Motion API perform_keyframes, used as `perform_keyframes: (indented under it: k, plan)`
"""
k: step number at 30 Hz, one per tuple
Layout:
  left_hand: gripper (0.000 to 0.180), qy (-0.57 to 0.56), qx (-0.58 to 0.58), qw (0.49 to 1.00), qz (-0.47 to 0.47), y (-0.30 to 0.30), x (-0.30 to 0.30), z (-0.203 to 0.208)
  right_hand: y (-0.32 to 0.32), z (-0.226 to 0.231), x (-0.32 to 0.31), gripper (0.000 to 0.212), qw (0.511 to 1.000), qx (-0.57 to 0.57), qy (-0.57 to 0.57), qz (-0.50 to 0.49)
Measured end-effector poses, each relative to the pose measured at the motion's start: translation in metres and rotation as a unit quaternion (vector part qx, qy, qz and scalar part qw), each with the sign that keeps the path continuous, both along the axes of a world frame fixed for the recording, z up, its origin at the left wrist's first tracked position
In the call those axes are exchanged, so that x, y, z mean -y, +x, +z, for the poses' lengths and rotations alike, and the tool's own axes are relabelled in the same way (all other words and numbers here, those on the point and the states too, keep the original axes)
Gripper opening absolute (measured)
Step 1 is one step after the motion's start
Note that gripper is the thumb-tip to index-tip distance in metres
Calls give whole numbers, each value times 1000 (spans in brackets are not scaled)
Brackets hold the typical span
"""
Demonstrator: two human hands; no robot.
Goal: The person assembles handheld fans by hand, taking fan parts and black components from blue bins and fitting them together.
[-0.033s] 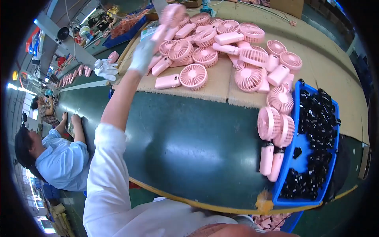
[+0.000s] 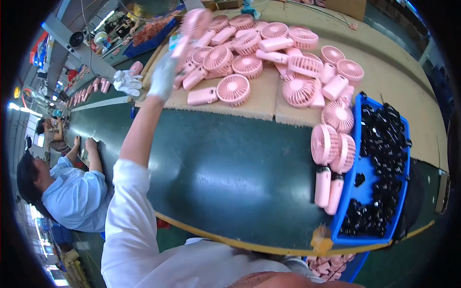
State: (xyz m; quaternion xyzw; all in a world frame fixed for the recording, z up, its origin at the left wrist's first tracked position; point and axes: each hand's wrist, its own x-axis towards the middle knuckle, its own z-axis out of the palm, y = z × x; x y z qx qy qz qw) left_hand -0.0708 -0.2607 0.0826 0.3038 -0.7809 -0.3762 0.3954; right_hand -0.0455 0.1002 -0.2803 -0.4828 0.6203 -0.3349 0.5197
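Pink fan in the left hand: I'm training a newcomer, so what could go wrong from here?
The pink fan in the gloved left hand might knock the heaped fans near it. The blue tray of black parts reaches the yellow edge of the bench, so a bump could spill some parts.

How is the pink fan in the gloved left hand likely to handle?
The pink fan probably feels stiff: it juts out straight from the left hand, gripped by its handle. Its broad head on a slimmer handle may make it top-heavy. The thin ribs on similar fans nearby suggest it could crack if squeezed.
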Motion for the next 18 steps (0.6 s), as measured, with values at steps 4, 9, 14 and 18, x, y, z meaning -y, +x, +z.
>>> perform_keyframes:
  k: [4,9,14,18]
  plan:
    - [48,21,28,997,66,132,-46,-20,6,15,-52,46,999,-12,24,-36]
    - [54,-10,86,969,230,279,-40,-63,32,52,-92,45,998,-22,35,-48]
    - [60,-120,202,894,382,324,-12,-93,44,91,-109,45,998,-45,33,-36]
    - [58,-79,240,863,438,353,7,-101,47,123,-110,45,997,-65,22,-20]
